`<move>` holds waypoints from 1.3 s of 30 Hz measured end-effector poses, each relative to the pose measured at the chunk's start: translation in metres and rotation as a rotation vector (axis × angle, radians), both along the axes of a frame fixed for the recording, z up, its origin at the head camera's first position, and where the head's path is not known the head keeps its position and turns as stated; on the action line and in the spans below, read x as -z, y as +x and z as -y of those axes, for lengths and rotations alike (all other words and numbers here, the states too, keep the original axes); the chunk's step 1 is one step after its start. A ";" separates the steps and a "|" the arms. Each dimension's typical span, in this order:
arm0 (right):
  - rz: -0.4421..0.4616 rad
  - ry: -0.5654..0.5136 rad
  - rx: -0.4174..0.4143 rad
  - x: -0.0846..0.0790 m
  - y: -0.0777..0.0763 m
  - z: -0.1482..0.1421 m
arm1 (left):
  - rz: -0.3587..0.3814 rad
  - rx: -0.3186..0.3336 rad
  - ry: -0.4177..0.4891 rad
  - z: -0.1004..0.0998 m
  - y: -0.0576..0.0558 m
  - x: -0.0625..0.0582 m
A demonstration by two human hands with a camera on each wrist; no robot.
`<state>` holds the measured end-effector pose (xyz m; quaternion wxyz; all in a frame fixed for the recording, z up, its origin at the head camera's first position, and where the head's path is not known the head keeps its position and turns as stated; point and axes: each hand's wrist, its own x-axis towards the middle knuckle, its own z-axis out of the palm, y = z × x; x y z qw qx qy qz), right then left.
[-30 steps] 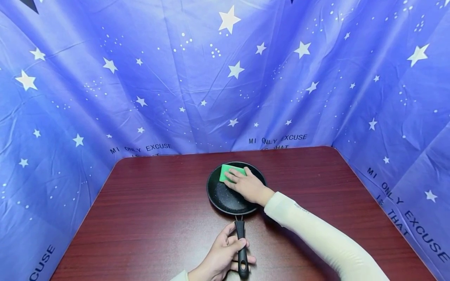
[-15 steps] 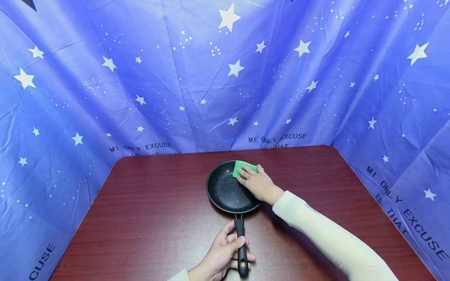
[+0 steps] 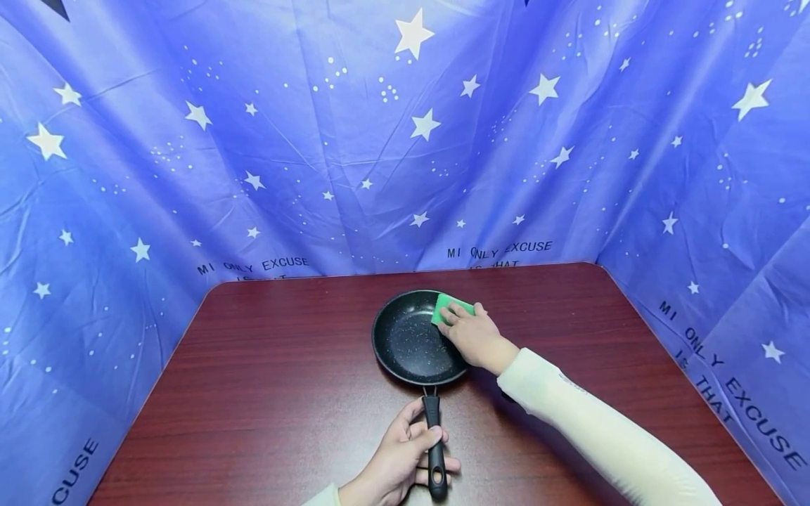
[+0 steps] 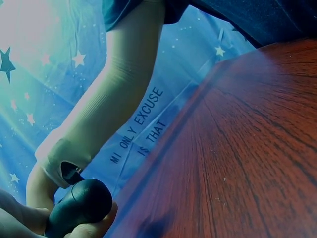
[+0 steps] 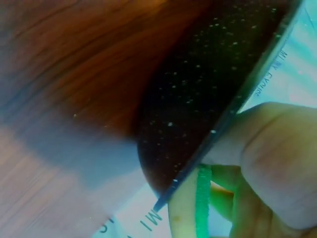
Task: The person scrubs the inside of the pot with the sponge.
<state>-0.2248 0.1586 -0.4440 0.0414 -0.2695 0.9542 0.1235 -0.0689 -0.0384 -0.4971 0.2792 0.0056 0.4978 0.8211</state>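
Note:
A black frying pan (image 3: 408, 348) with a speckled inside stands out over the table, its handle (image 3: 433, 411) pointing toward me. My left hand (image 3: 399, 453) grips that handle, thumb on top and fingers underneath. In the left wrist view the rounded handle end (image 4: 91, 201) shows above the wood. My right hand (image 3: 474, 339) holds a green and yellow scouring sponge (image 3: 445, 306) against the pan's inner right side, near the rim. Seen from the right wrist, the sponge (image 5: 202, 213) sits at the rim with fingers on its green face. The palm hides part of the pan's right side.
The dark red wooden table (image 3: 266, 365) reaches back to a blue curtain (image 3: 354, 140) printed with stars and lettering, which surrounds it on three sides. A pale sleeve (image 3: 588, 414) covers the right forearm, which crosses the table's right part.
My right hand has slid the sponge rightward, from the pan's upper middle to its right side. The left hand and the pan have stayed nearly still.

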 end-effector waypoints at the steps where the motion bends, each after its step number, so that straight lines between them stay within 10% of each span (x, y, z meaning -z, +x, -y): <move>1: 0.011 -0.006 0.009 -0.001 0.001 0.000 | 0.000 -0.001 -0.003 0.000 0.000 0.000; 39: 0.223 -0.062 0.143 -0.042 0.030 0.002 | 0.007 -0.012 -0.029 -0.001 0.000 0.000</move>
